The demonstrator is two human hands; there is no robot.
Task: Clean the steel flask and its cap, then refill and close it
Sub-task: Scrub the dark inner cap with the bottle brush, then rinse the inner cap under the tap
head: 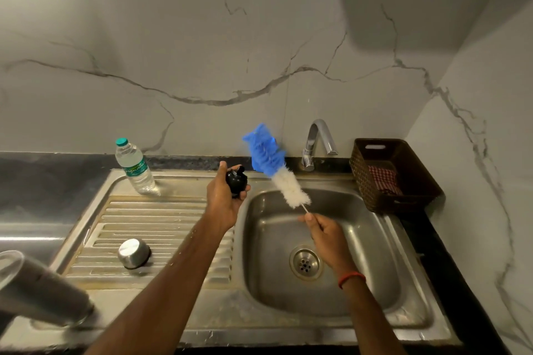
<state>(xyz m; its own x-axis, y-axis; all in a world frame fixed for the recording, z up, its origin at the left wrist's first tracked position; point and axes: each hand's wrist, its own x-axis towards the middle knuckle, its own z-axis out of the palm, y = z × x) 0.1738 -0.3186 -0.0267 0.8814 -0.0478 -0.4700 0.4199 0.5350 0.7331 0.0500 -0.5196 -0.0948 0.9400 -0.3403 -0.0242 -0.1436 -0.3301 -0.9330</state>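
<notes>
Hands: left hand (225, 200) grip holds one black cap (237, 180); right hand (328, 235) grip pinches one brush (271, 161) by its stem. I count one steel flask (40, 291), one steel cup (134, 252), one water bottle (135, 167).

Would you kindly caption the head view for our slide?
At the sink, left hand holds black cap, right hand holds bottle brush.

Left hand (227, 199): wrist and forearm were bare to the frame's edge.
Right hand (328, 235): its wrist wore a thin orange-red band (351, 279), possibly thread.
</notes>
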